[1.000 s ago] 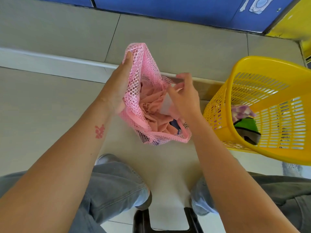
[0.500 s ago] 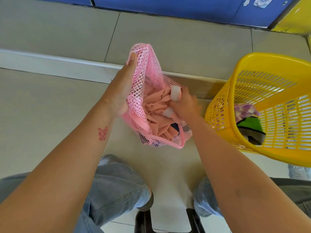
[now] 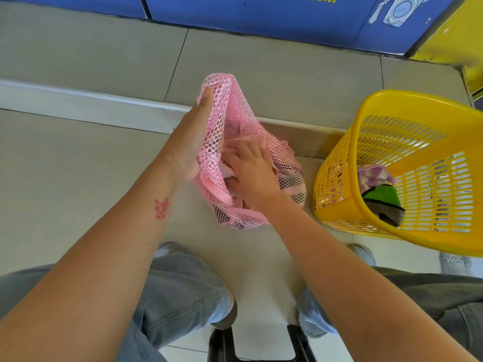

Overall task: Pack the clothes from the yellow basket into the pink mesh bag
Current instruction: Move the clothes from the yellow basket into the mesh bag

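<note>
Pushed deeper now, right hand (image 3: pixel 251 173), down inside the pink mesh bag (image 3: pixel 235 131) and onto the pink cloth (image 3: pixel 217 189). Fingers spread a little and pressing flat on the cloth. Left hand (image 3: pixel 190 142) holding the bag's side up, thumb outside the net, other fingers hidden behind it. Bag sitting on the floor (image 3: pixel 78 165), between the knees and the step. Yellow basket (image 3: pixel 407 163) just beside it on the right, tipped over, with a purple cloth (image 3: pixel 373 176) and a green cloth (image 3: pixel 381 197) inside.
</note>
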### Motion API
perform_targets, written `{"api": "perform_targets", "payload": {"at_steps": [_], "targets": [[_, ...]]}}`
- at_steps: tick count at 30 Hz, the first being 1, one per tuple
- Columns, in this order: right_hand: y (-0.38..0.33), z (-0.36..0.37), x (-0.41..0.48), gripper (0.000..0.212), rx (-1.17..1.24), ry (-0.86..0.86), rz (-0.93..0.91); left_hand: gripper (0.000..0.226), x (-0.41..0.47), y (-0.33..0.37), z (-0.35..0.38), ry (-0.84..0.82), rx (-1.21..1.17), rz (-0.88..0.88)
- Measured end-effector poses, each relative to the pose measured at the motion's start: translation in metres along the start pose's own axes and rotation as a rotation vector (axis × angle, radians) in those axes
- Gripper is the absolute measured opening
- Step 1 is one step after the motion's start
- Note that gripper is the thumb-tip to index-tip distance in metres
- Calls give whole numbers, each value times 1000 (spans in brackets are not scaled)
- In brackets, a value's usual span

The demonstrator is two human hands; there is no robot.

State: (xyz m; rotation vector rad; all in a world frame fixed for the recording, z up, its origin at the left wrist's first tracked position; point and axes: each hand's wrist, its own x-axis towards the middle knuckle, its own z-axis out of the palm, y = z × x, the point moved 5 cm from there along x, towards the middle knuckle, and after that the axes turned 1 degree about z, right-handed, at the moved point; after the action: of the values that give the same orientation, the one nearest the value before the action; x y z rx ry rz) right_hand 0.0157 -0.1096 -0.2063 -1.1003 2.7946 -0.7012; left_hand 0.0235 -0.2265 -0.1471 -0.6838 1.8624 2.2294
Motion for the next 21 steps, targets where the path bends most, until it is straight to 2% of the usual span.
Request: {"api": "perform_targets", "payload": {"at_steps": [3, 6, 8, 14, 19, 21], "targets": [[25, 36, 1, 66, -128, -296, 58, 67, -1, 0, -3, -44, -60, -16], [48, 63, -6, 74, -339, -419, 62, 66, -2, 0, -4, -113, -94, -27], [58, 73, -6, 76, -388, -467, 125, 66, -3, -1, -2, -144, -111, -31], [56, 67, 9, 78, -336, -503, 257, 64, 1, 3, 1, -69, -199, -35], [43, 31, -4, 92, -216, -308, 183, 68, 3, 3, 6, 16, -189, -46], [42, 12, -13, 99, -191, -290, 188, 73, -1, -1, 12, 40, -173, -62]]}}
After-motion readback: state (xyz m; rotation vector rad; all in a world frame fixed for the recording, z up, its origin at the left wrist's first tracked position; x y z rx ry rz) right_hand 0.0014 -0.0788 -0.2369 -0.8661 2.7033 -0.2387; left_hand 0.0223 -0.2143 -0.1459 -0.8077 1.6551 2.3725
